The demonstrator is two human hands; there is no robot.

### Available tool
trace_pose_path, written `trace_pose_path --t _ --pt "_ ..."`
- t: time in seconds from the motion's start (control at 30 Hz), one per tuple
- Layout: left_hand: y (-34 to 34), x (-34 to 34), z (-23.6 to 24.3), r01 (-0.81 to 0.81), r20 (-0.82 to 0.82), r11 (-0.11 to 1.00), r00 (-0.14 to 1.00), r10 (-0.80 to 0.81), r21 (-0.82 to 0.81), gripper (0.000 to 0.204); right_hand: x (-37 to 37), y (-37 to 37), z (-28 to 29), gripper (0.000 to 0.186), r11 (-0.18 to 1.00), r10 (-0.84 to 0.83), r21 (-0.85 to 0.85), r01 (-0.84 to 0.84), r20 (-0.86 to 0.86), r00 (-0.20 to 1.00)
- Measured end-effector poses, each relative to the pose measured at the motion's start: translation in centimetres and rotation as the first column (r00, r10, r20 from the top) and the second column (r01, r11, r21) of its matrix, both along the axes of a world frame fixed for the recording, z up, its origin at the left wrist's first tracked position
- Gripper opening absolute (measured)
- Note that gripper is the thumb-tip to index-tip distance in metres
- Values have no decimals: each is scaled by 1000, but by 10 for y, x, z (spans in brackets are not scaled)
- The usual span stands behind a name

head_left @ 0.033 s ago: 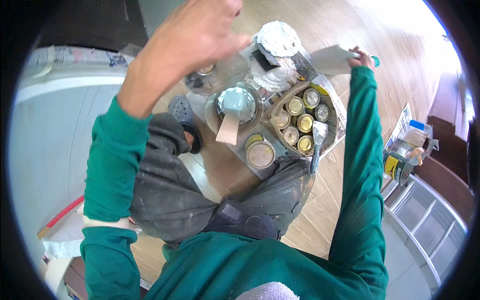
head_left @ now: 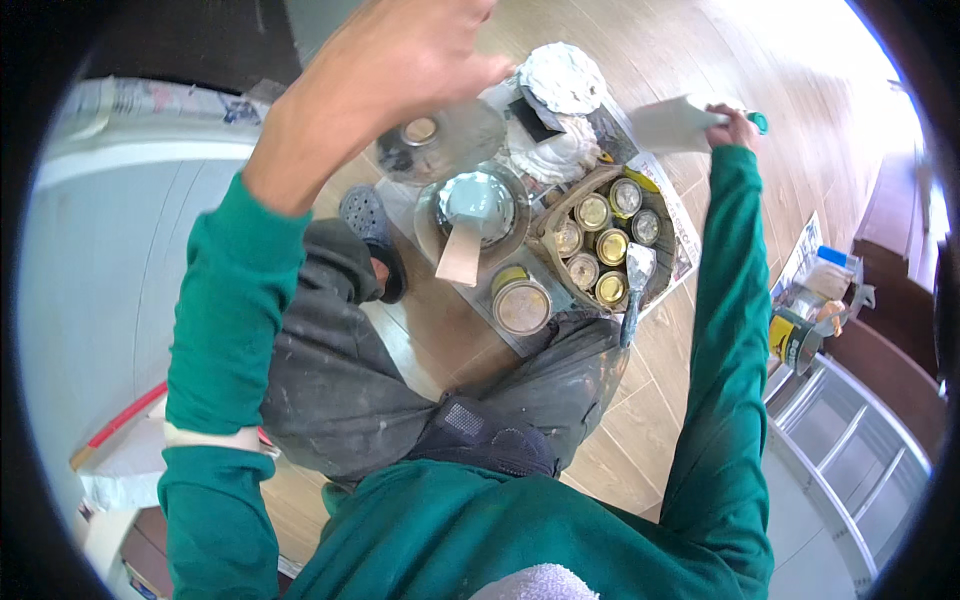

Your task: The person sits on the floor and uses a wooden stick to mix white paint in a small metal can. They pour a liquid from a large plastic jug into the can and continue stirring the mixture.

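My right hand (head_left: pixel 735 128) is closed round the neck end of a whitish plastic bottle (head_left: pixel 672 124) with a green cap, held tilted at the far right. My left hand (head_left: pixel 420 60) is raised at the upper edge, thumb stretched out and apart; the other fingertips are cut off by the frame. Nothing shows in it. Beneath it lies a clear round lid (head_left: pixel 455 140) with a small round piece on it. Just nearer stands a round tub (head_left: pixel 425 222) of pale blue-grey paint, with a flat beige stick (head_left: pixel 459 257) leaning over its rim.
A basket (head_left: pixel 548 240) holds several small cans, with a putty knife (head_left: pixel 638 275) lying across it. A larger can (head_left: pixel 521 307) stands by my knee. White crumpled material (head_left: pixel 562 78) and a dark square (head_left: pixel 534 118) lie behind. A metal ladder (head_left: pixel 850 440) and a yellow-labelled can (head_left: pixel 793 340) are at the right.
The whole view has shifted slightly. My right hand and the bottle appear a little farther right, and my left hand slightly to the right.
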State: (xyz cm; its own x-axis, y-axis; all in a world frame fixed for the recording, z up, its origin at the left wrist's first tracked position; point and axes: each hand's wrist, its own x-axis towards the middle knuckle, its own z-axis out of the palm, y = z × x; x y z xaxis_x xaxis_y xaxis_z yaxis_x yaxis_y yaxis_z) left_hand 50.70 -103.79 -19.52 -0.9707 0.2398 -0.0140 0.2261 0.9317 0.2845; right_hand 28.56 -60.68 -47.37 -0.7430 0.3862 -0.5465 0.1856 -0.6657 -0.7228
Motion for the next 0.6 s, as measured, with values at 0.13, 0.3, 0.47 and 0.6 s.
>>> trace_pose_path --t 0.13,0.3,0.47,0.6 --pt "5 -11 7 84 -220 980 975 -43 182 30 72 -5 133 22 848 474 265 -458 3 880" --pt "46 -12 8 409 -505 830 843 -184 381 33 164 -32 293 29 232 629 830 -506 269 730" --pt "92 18 10 525 -492 815 792 -362 245 63 211 -55 358 33 -249 778 864 -437 447 441" --pt "89 47 4 690 -467 710 679 -566 142 54 249 -76 360 25 -407 815 799 -443 537 220"
